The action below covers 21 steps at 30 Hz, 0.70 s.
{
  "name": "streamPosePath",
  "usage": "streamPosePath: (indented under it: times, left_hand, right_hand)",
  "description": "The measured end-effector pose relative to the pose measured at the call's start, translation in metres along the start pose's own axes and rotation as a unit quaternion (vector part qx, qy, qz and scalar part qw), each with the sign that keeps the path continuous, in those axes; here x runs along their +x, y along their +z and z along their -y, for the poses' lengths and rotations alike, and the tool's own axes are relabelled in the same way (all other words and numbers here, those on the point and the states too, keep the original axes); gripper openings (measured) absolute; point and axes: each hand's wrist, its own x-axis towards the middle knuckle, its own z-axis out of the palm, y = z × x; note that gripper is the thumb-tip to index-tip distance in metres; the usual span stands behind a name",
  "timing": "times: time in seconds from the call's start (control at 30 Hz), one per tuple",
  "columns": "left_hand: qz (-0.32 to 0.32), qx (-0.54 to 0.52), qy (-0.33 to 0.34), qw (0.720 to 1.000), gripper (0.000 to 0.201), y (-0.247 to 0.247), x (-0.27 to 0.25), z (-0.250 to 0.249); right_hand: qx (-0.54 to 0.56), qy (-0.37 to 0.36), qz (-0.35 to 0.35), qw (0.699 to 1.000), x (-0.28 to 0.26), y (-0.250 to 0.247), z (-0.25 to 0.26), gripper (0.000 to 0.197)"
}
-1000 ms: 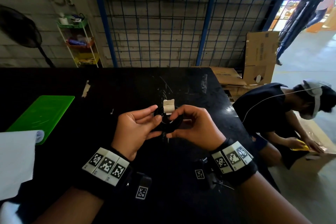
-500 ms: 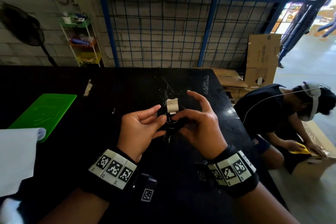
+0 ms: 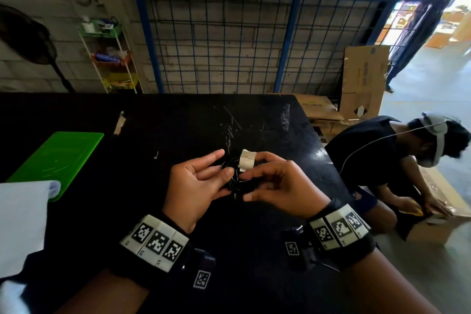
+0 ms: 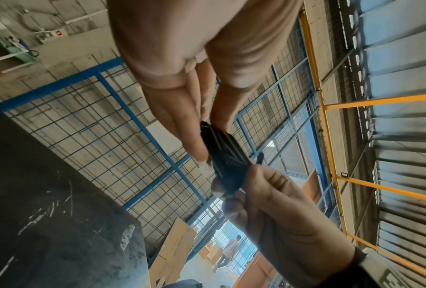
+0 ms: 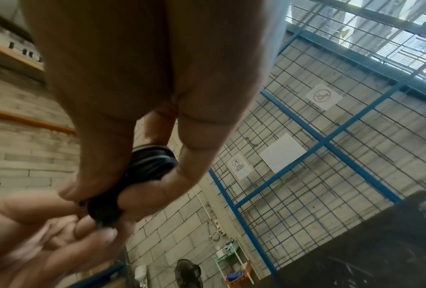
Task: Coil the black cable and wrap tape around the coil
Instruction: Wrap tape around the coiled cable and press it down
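Observation:
The black cable is wound into a small coil (image 3: 233,180) and held just above the black table (image 3: 142,135). A short strip of whitish tape (image 3: 247,162) sticks up from the coil's top edge. My left hand (image 3: 225,169) pinches the coil's left side between thumb and fingers, index finger stretched out above it. My right hand (image 3: 251,173) grips the right side with curled fingers next to the tape. The left wrist view shows the coil (image 4: 227,155) edge-on between both hands. In the right wrist view, thumb and fingers clamp the coil (image 5: 150,165).
A green board (image 3: 56,153) and a white sheet (image 3: 20,224) lie at the table's left. A blue wire fence (image 3: 293,33) stands behind the table. To the right, a person (image 3: 377,155) crouches on the floor over a cardboard box (image 3: 433,227).
My right hand's fingers, spread open half a second ago, have curled back onto the coil by the tape. My left index finger has stretched out. The coil stays between the hands.

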Motion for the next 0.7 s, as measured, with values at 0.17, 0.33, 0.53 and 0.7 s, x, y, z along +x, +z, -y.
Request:
streamPosePath:
  times: [0.17, 0.33, 0.53, 0.7]
  left_hand:
    - [0.013, -0.007, -0.017, 1.0, 0.043, -0.002, 0.001, 0.001]
    - [0.033, -0.012, -0.049, 0.998, 0.045, -0.004, 0.005, 0.003]
    - [0.039, -0.016, -0.056, 0.998, 0.045, -0.005, 0.01, 0.003]
    - [0.032, -0.018, -0.052, 0.998, 0.043, -0.003, 0.012, 0.005]
  right_hand:
    - [-0.005, -0.003, 0.03, 1.0, -0.001, -0.006, -0.003, 0.035]
    - [-0.08, -0.042, 0.039, 0.995, -0.001, -0.008, -0.008, 0.031]
    - [-0.271, -0.073, 0.005, 0.96, 0.003, -0.01, -0.007, 0.033]
    - [-0.235, -0.016, 0.005, 0.972, 0.006, -0.016, 0.001, 0.042]
